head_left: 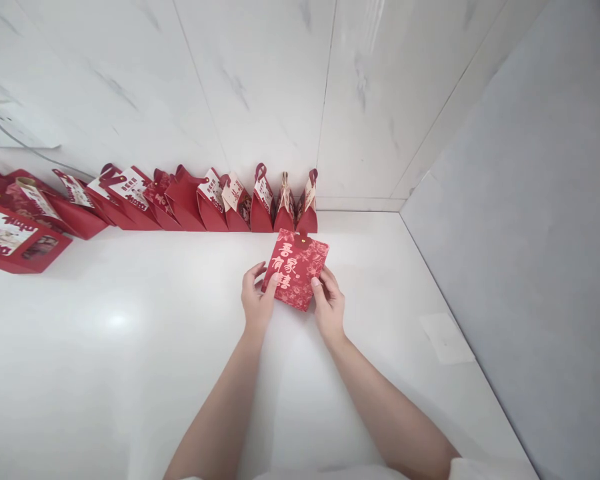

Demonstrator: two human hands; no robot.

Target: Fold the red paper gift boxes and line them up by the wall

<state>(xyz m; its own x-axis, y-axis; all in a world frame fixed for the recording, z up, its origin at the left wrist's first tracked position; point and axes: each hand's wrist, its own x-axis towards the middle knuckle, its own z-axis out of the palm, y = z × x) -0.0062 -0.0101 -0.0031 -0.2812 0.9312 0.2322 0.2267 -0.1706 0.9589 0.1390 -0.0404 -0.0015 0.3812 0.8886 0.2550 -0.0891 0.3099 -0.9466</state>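
Observation:
Both hands grip a red gift box (pixel 305 267) with pale Chinese characters and a flower pattern on the face toward me. A small dark red ribbon with a gold stud shows at its top edge. My left hand (pixel 259 293) is closed on the left side, thumb on the front. At the lower right side, my right hand (pixel 329 300) is closed on it, thumb also in front. The box tilts slightly, just before the right end of a row of similar red gift boxes (pixel 189 207). Its back and underside are hidden.
The row runs along the tiled wall (pixel 260 87), with a larger red box (pixel 45 253) at the far left. A grey cable (pixel 30 152) hangs there. A grey panel (pixel 540 200) bounds the white counter (pixel 105 373) on the right, near a pale square patch (pixel 446 339).

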